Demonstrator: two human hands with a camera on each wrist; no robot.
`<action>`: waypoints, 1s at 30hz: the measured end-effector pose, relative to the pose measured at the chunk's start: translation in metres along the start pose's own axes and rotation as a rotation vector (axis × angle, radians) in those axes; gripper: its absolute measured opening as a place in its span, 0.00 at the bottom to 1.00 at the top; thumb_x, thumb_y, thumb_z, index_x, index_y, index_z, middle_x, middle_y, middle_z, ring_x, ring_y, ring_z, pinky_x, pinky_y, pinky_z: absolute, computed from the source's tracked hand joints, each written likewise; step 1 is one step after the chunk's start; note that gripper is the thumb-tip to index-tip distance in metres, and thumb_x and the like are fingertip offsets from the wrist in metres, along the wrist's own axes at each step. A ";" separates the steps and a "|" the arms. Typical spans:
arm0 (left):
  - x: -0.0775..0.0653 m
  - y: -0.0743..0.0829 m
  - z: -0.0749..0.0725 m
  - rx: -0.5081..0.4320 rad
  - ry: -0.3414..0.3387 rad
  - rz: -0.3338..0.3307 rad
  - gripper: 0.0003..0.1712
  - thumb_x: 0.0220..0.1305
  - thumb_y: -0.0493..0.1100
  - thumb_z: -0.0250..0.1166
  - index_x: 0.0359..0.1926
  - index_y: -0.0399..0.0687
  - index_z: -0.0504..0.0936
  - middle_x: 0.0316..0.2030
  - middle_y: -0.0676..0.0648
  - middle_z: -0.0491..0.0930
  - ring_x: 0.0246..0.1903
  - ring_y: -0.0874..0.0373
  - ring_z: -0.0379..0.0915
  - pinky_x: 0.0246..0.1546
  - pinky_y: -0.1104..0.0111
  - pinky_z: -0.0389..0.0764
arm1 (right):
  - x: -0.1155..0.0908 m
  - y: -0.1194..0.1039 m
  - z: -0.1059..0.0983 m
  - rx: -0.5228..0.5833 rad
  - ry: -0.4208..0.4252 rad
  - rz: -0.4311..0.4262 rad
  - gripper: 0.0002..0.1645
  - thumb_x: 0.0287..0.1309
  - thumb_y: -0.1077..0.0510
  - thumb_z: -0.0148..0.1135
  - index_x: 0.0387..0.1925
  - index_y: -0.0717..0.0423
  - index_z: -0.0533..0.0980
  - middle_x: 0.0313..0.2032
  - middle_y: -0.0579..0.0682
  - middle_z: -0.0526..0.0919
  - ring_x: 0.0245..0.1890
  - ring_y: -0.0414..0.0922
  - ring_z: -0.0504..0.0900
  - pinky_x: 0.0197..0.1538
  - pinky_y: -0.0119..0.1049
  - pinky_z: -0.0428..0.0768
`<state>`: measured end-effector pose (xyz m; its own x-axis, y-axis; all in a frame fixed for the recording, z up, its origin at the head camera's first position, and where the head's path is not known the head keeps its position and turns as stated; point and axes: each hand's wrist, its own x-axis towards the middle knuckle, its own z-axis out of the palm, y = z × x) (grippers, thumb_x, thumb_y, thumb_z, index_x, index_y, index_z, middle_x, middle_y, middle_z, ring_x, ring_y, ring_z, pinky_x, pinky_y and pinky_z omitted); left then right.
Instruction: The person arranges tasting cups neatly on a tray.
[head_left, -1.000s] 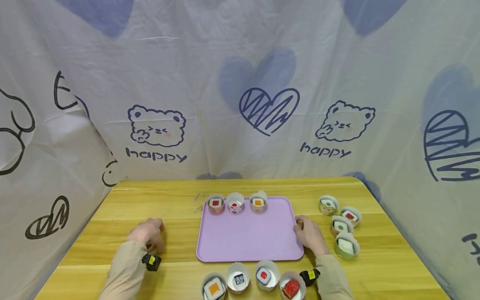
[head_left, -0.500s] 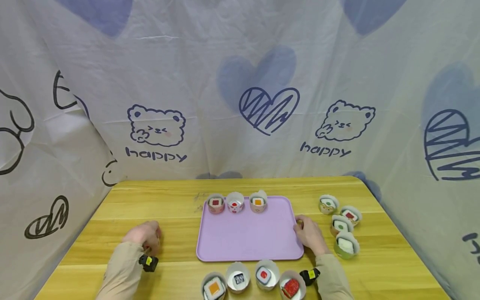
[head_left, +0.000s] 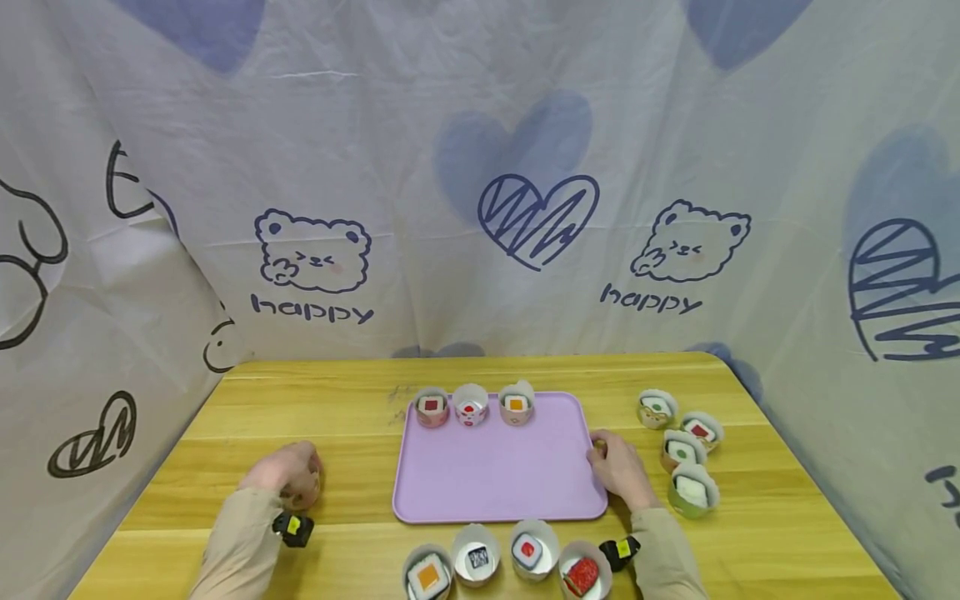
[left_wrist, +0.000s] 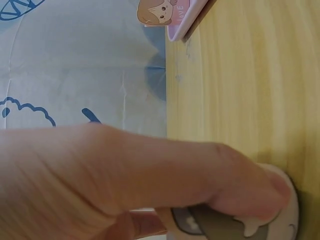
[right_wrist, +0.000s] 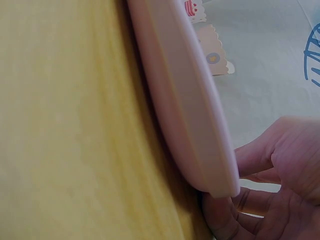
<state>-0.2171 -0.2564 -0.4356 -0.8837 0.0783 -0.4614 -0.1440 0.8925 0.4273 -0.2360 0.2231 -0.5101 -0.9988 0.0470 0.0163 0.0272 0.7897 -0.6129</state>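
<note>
Left wrist, cup: I saw the left hand (left_wrist: pixel 115 172) pinching a cup (left_wrist: pixel 217 222), spread only to its width; one digit pressed its printed side, the other tips were mostly hidden.
Left wrist, table: bare table (left_wrist: pixel 235 95) lay beside the cup; I couldn't tell if its base touched.
Head, cup to tray: cup sat left of the tray (head_left: pixel 498 475), apart from it, bare wood between; tray's long axis ran left-right. Left hand had the cup; right hand (head_left: pixel 621 468) was across at the tray's right edge.
Head, other cups: three back cups (head_left: pixel 471 408) stood along the tray's far edge, four front cups (head_left: pixel 476 557) below its near edge, four side cups (head_left: pixel 684 452) to its right.
Head, change: against one second earlier, left hand had shifted slightly left, farther from the tray, and the red bit under it no longer showed. Right hand, tray and other cups matched.
Right wrist, tray rim: I saw right fingers curled about the tray's edge near a corner, gap narrowed to the rim, some fingertips out of sight.
</note>
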 end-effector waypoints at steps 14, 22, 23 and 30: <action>-0.001 0.002 0.002 -0.044 0.186 0.030 0.08 0.49 0.32 0.67 0.28 0.41 0.75 0.25 0.46 0.73 0.26 0.54 0.68 0.26 0.66 0.70 | 0.000 0.000 -0.001 -0.010 -0.002 0.013 0.21 0.65 0.62 0.55 0.56 0.67 0.77 0.33 0.55 0.80 0.32 0.48 0.76 0.36 0.40 0.72; 0.006 0.005 0.002 -0.032 0.324 0.006 0.27 0.49 0.41 0.73 0.49 0.34 0.74 0.46 0.33 0.78 0.42 0.41 0.76 0.40 0.48 0.79 | 0.000 -0.001 -0.001 -0.005 -0.001 0.012 0.21 0.65 0.62 0.55 0.56 0.67 0.77 0.32 0.55 0.80 0.32 0.48 0.75 0.36 0.40 0.72; 0.007 0.006 0.002 -0.041 0.341 0.009 0.29 0.49 0.42 0.73 0.51 0.34 0.74 0.46 0.32 0.78 0.43 0.40 0.76 0.41 0.47 0.79 | 0.000 -0.001 -0.001 -0.005 -0.001 0.010 0.21 0.65 0.62 0.55 0.56 0.68 0.77 0.32 0.55 0.80 0.32 0.48 0.75 0.36 0.40 0.72; 0.010 0.013 0.006 -0.094 0.476 0.071 0.37 0.51 0.43 0.73 0.57 0.29 0.68 0.50 0.27 0.76 0.44 0.37 0.77 0.39 0.51 0.81 | 0.000 0.000 0.000 0.000 0.001 0.013 0.21 0.65 0.62 0.55 0.57 0.68 0.76 0.33 0.55 0.81 0.31 0.47 0.76 0.35 0.39 0.72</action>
<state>-0.2253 -0.2414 -0.4399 -0.9951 -0.0935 -0.0311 -0.0959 0.8466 0.5235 -0.2365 0.2233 -0.5104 -0.9982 0.0584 0.0091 0.0406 0.7890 -0.6130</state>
